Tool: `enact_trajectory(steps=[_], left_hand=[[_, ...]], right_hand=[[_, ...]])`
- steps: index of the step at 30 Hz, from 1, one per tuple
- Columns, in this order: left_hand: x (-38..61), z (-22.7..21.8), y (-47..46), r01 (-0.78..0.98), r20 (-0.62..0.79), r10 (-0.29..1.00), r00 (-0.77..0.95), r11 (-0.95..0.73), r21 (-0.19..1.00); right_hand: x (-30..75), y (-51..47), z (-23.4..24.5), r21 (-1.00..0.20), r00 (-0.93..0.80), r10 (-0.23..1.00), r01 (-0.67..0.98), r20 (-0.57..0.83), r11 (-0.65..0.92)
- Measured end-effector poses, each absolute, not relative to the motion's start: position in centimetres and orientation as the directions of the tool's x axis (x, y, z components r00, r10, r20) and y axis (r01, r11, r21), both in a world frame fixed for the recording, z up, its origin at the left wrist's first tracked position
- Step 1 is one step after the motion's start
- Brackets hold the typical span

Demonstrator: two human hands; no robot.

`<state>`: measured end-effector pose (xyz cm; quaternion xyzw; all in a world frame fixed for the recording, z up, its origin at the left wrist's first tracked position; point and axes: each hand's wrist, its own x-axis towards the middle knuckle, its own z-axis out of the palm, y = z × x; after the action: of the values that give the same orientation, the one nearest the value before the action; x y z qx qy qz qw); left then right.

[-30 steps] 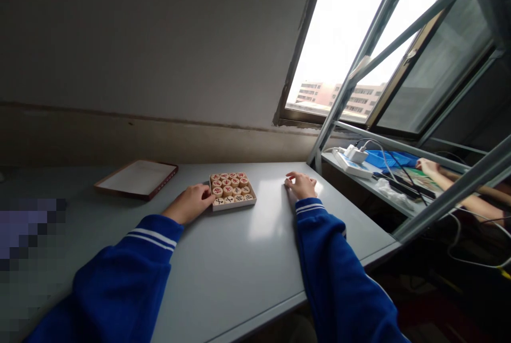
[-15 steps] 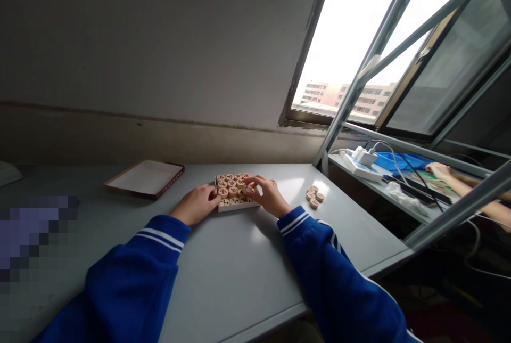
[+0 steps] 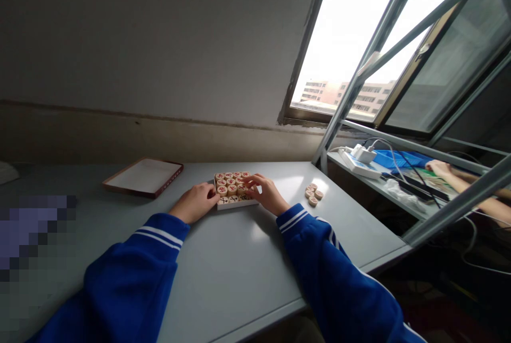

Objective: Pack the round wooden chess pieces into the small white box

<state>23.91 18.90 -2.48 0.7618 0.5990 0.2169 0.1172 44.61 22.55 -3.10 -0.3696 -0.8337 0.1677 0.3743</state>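
Observation:
A shallow white box [image 3: 232, 205] of round wooden chess pieces [image 3: 229, 184] sits on the grey table [image 3: 223, 263]. My left hand [image 3: 196, 202] rests against the box's left side with its fingers curled onto the edge. My right hand [image 3: 266, 194] lies over the box's right part, fingertips pinched on the pieces there; whether one is lifted I cannot make out. A small cluster of loose chess pieces [image 3: 312, 194] lies on the table to the right of my right hand. Both arms wear blue sleeves with white stripes.
The box's lid [image 3: 142, 176], white inside with a red rim, lies at the back left. A metal frame [image 3: 361, 74] rises at the table's right. Beyond it a lower shelf [image 3: 383, 183] carries a power strip, cables and another person's arm [image 3: 467, 180].
My right hand has moved left from the far right of the table to the box, leaving a few loose pieces where it was. My left hand stays on the box.

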Motion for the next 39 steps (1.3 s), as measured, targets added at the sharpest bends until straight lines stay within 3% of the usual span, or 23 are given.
enact_trajectory(steps=[5, 8, 11, 13, 15, 17, 20, 26, 35, 39], left_hand=[[23.9, -2.5, 18.9, 0.868, 0.193, 0.963, 0.188, -0.255, 0.426], [23.9, -2.4, 18.9, 0.879, 0.178, 0.966, 0.187, -0.246, 0.408], [23.9, -2.2, 18.8, 0.88, 0.17, 0.969, 0.181, -0.237, 0.411], [24.0, -2.2, 18.7, 0.876, 0.171, 0.969, 0.18, -0.237, 0.419], [24.0, -2.1, 18.7, 0.876, 0.173, 0.969, 0.179, -0.237, 0.42], [24.0, -2.1, 18.6, 0.879, 0.172, 0.97, 0.172, -0.23, 0.417], [24.0, -2.1, 18.6, 0.88, 0.168, 0.971, 0.168, -0.225, 0.418], [23.9, -2.1, 18.6, 0.875, 0.153, 0.972, 0.178, -0.228, 0.426], [24.0, -2.1, 18.6, 0.878, 0.159, 0.973, 0.166, -0.22, 0.425], [24.0, -2.1, 18.6, 0.88, 0.171, 0.97, 0.17, -0.228, 0.418]], right_hand=[[45.0, 22.6, -2.4, -0.538, -0.451, 0.742, 0.511, 0.496, 0.671], [46.6, 22.7, -1.4, -0.423, -0.389, 0.803, 0.699, 0.452, 0.577], [49.5, 22.8, -0.6, -0.173, -0.115, 0.914, 0.966, 0.388, 0.194], [51.8, 23.0, -0.5, -0.063, 0.147, 0.929, 0.989, 0.34, -0.134], [53.9, 23.2, -0.7, -0.04, 0.344, 0.89, 0.936, 0.299, -0.349], [55.5, 23.5, -1.0, -0.06, 0.428, 0.862, 0.901, 0.271, -0.429], [56.7, 24.0, -1.6, -0.093, 0.401, 0.886, 0.916, 0.233, -0.391], [54.8, 24.9, -2.4, -0.162, 0.137, 0.954, 0.982, 0.266, -0.096], [51.5, 24.6, -2.6, -0.304, -0.091, 0.938, 0.932, 0.333, 0.198], [50.7, 23.9, -2.0, -0.485, -0.148, 0.898, 0.799, 0.415, 0.356]])
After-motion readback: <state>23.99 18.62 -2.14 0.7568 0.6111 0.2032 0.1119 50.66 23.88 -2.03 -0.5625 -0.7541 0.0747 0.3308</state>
